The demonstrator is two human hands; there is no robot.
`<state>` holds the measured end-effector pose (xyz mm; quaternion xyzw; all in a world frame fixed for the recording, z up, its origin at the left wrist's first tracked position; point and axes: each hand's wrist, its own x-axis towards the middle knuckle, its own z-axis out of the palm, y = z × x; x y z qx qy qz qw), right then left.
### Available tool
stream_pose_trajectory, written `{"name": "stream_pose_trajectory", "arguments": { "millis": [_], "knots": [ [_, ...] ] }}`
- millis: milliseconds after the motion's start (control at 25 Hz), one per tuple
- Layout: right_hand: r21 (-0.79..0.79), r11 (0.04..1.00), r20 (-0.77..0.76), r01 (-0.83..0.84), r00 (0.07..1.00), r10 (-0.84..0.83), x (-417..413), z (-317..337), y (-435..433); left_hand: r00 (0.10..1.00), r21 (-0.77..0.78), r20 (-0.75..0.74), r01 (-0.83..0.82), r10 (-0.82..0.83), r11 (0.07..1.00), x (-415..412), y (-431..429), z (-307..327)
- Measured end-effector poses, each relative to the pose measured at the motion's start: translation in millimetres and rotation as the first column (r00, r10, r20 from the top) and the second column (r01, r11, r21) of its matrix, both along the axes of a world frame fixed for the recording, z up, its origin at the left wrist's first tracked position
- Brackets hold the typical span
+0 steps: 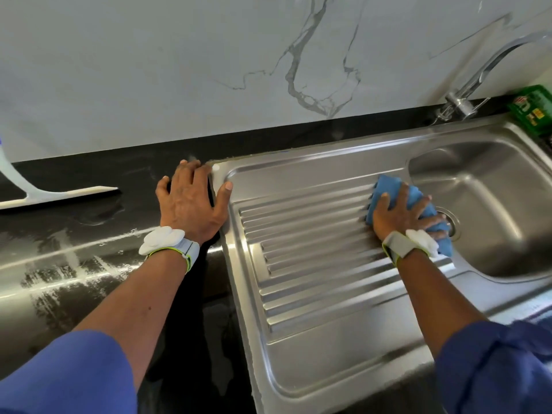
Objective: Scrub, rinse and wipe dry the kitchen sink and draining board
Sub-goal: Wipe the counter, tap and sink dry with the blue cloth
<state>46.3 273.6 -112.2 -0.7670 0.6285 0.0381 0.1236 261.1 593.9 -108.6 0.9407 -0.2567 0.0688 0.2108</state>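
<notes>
A stainless steel sink unit fills the right half of the view, with a ribbed draining board (pixel 313 264) on the left and the sink bowl (pixel 490 204) on the right. My right hand (pixel 400 216) presses a blue cloth (pixel 388 186) flat against the right end of the draining board, beside the bowl's rim. The fingers are spread over the cloth. My left hand (pixel 191 201) rests flat on the black worktop at the draining board's far left corner, its thumb on the steel rim.
A white squeegee (pixel 44 195) lies on the wet black worktop (pixel 74 264) at the far left. A chrome tap (pixel 478 82) rises behind the bowl. A green packet (pixel 533 109) sits at the far right edge. A marble wall stands behind.
</notes>
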Motion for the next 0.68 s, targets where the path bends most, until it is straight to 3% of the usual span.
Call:
{"name": "stream_pose_trajectory", "arguments": {
  "millis": [40, 120, 200, 280, 480, 560, 680],
  "knots": [
    [0.015, 0.998, -0.006, 0.058, 0.998, -0.058, 13.0, 3.2, -2.0, 1.000, 0.002, 0.001, -0.003, 0.003, 1.000, 1.2, -0.3, -0.2],
    [-0.016, 1.000, -0.034, 0.007, 0.999, -0.007, 34.9, 1.7, 25.7, 1.000, 0.019, 0.004, -0.002, 0.002, 1.000, 2.1, -0.7, -1.0],
    [-0.064, 0.974, -0.038, -0.218, 0.976, 0.216, 44.5, -7.8, 81.3, 1.000, 0.039, 0.009, 0.001, -0.001, 0.999, 2.0, -1.0, -0.9],
    [-0.106, 0.890, -0.034, -0.443, 0.896, 0.442, 39.5, -13.0, 141.9, 1.000, 0.044, 0.019, -0.005, 0.004, 0.999, 2.2, -0.6, -0.4],
    [-0.133, 0.747, -0.008, -0.652, 0.754, 0.657, -9.9, -3.7, 204.7, 1.000, 0.053, 0.021, -0.005, 0.004, 0.999, -0.2, -0.3, 2.2],
    [-0.119, 0.771, -0.014, -0.626, 0.778, 0.629, -34.2, -3.6, 187.3, 1.000, 0.054, 0.016, 0.007, -0.008, 0.999, 0.8, -1.0, 2.0],
    [-0.076, 0.913, -0.044, -0.402, 0.916, 0.399, -60.1, -3.8, 104.3, 1.000, 0.036, 0.025, 0.009, -0.009, 0.999, 0.8, 1.1, 0.0]
  ]
}}
